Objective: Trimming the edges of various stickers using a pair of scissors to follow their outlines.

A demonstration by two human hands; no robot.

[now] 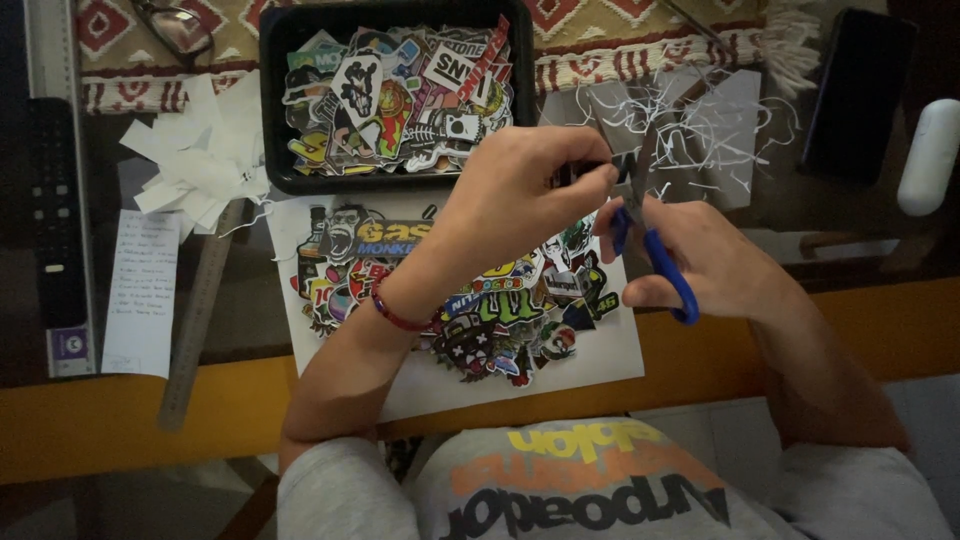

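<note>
In the head view we see our left hand [520, 195] raised over the table, with its fingertips [590, 178] pinched together on a small dark sticker piece [567, 172]. The piece is mostly hidden by the fingers, so we cannot tell its shape. Just beside it, on the right, our right hand [715, 260] is closed around the blue handles of the scissors [655, 255]. The thumb and the fingers go through the loops, and the grey blades point up toward the piece. The blade tips are very near the pinched piece; we cannot tell if they touch it.

Under both hands lies a white sheet [600, 365] with many colourful stickers spread on it. Above it stands a black tray [272, 110] full of cut stickers. On the left of the tray is a pile of white paper scraps [195, 155], and below them a metal ruler [195, 320] lies slanted, beside a small written note [140, 295]. On the right, behind the scissors, thin white paper trimmings [720, 135] lie in curls. Farther right we see a dark phone [858, 95] and a white rounded object [928, 155]. On our left wrist is a red bracelet [395, 315].
</note>
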